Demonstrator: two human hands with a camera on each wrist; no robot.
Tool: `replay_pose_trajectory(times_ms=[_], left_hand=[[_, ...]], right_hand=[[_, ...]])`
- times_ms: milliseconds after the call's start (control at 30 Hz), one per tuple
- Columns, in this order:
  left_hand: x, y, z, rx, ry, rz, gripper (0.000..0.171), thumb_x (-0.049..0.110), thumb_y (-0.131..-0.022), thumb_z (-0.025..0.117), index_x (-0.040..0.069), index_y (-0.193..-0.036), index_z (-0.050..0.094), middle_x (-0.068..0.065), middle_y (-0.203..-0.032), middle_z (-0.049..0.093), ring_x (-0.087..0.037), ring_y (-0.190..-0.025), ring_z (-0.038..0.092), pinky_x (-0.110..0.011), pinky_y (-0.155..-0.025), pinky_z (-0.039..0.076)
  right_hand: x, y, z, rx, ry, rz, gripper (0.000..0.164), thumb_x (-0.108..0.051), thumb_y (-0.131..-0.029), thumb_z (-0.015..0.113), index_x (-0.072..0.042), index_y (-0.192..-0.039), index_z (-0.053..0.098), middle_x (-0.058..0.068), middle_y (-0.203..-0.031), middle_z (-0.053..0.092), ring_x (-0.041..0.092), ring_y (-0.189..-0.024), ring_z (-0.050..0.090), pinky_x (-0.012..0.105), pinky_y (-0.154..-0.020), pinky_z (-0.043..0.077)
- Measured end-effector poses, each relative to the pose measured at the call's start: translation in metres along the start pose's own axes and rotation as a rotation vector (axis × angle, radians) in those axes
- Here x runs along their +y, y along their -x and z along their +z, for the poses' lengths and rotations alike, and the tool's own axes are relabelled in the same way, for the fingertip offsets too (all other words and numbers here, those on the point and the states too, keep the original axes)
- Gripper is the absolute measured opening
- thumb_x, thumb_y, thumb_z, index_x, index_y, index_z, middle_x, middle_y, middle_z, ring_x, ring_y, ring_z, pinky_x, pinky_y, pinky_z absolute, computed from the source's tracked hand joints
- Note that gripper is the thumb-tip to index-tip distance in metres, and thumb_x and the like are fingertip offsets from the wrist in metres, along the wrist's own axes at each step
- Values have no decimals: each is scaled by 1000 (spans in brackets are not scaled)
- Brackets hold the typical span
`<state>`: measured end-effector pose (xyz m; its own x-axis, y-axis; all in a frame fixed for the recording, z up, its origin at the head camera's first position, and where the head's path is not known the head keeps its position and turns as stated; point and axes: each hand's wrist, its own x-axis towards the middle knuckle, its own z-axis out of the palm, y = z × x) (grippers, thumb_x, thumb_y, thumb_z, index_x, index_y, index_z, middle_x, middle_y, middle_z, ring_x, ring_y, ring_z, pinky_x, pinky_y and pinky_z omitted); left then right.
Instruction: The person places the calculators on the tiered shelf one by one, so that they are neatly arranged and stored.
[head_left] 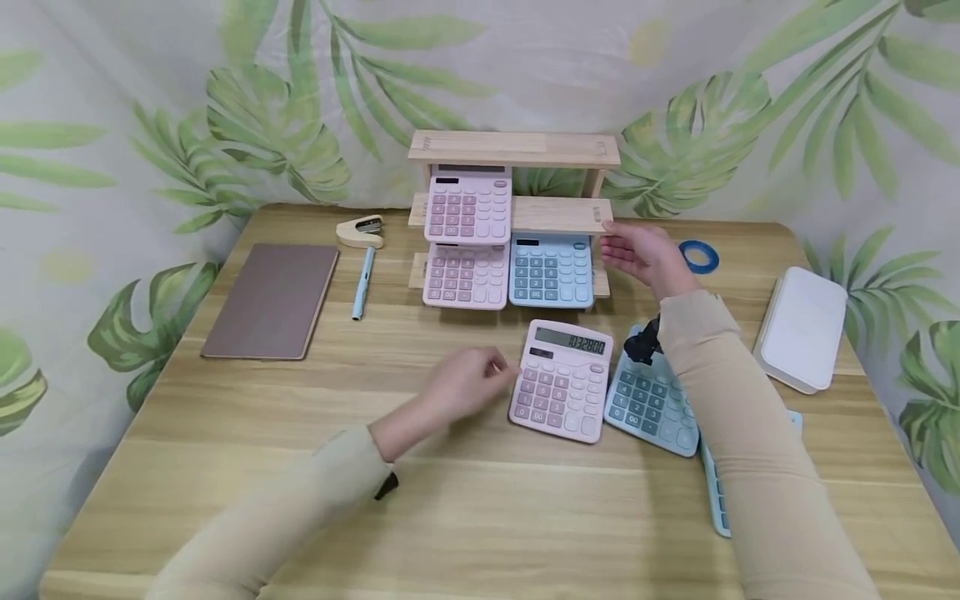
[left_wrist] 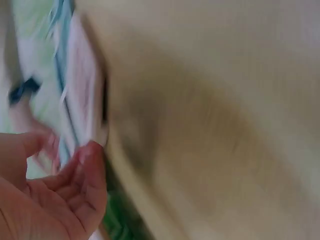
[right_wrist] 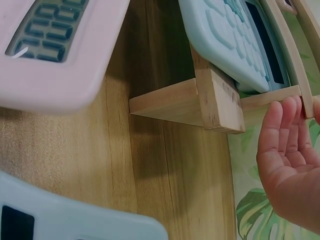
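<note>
Pink calc. [head_left: 564, 379] display [head_left: 569, 342]: prob. 1032800; keys [head_left: 539, 397] incl. 0, 00.

Right arm [head_left: 772, 450] — beige-sleeved, slanting up from the lower right; right hand [head_left: 645, 250] right of upper centre, fingers [right_wrist: 272, 130] side by side, slightly bent, thumb opposite. Left arm [head_left: 300, 508] — likewise beige-sleeved, slanting up from the lower left; wrist [head_left: 393, 433] bare, left hand [head_left: 465, 383] near centre, fingers loosely curled, thumb apart from the fingertips.
</note>
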<state>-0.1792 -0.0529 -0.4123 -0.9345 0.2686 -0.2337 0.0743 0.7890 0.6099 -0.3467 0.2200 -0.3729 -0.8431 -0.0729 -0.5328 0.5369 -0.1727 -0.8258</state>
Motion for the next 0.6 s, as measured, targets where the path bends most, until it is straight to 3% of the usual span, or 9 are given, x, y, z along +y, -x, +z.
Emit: replay_pose_trajectory(times_ms=[67, 167, 367, 467, 600], left_hand=[[3, 1, 16, -40, -75, 6, 41, 51, -87, 55, 13, -97, 66, 2, -84, 66, -12, -70, 57, -23, -60, 49], [7, -4, 30, -45, -91, -29, 46, 59, -80, 59, 13, -84, 64, 1, -73, 62, -13, -62, 53, -25, -51, 44], [8, -14, 36, -81, -67, -55, 42, 57, -72, 69, 16, -66, 60, 3, -59, 56, -13, -51, 46, -25, -42, 36], [5, -14, 34, -114, 61, -77, 37, 49, -75, 70, 14, -70, 62, 1, -63, 60, -13, -54, 47, -23, -44, 37], [0, -3, 32, -140, 403, -137, 32, 32, -83, 67, 4, -92, 55, -8, -79, 67, -14, -57, 57, -27, -48, 53]], right_hand=[[0, 0, 0, -2, 5, -2, 13, -22, -83, 68, -11, -88, 63, 1, -75, 69, 14, -76, 67, 27, -92, 56], [1, 0, 2, -9, 2, -6, 12, -20, -83, 68, -10, -87, 64, 2, -75, 69, 14, -75, 67, 27, -90, 57], [1, 1, 1, -1, 24, -14, 13, -22, -84, 67, -11, -89, 63, 1, -76, 68, 13, -77, 66, 26, -88, 57], [0, 2, 0, 6, 24, -18, 13, -23, -84, 68, -11, -89, 64, 1, -76, 68, 13, -78, 66, 26, -89, 57], [-1, 2, 0, -5, 4, -10, 10, -20, -84, 67, -11, -86, 64, 2, -75, 69, 14, -75, 67, 26, -87, 58]])
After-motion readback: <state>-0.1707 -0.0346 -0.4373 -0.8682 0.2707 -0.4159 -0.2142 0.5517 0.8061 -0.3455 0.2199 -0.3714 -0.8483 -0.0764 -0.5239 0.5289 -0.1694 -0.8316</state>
